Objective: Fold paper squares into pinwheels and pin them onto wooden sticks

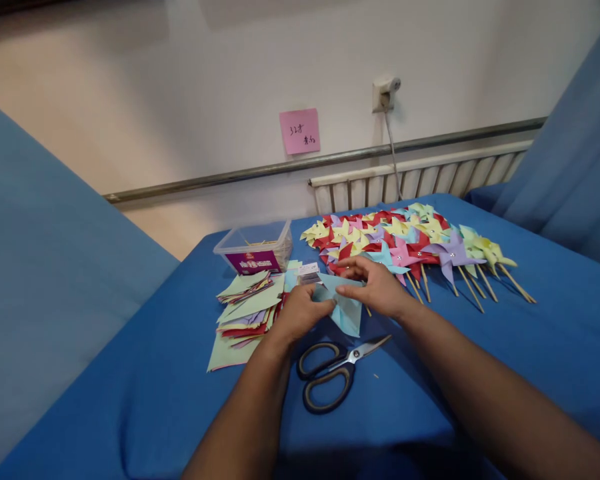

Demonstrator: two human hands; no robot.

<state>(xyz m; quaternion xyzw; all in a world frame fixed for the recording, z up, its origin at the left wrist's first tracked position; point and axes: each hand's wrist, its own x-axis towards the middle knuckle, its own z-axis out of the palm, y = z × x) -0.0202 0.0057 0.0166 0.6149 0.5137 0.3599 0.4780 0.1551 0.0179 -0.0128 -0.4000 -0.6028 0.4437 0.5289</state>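
A light blue sheet of paper (349, 317), partly folded, is held above the table between my hands. My left hand (305, 310) is closed on its left side, thumb lying over the paper. My right hand (377, 287) is at the upper right of the sheet with thumb and fingers apart; the thumb reaches over the paper, and no firm grip shows. Just below lie scissors (350, 360) with dark handles, blades pointing right and slightly parted. Left of my left hand is a stack of coloured paper (247, 310). A small labelled box (309, 272) sits behind the sheet.
Many finished paper pinwheels (453, 255) on sticks lie in a pile at the back right. A clear plastic tub (253, 243) holding thin sticks stands at the back left. Blue cloth (180, 380) covers the table. Behind are a radiator (430, 177) and a plugged-in cord (393, 147).
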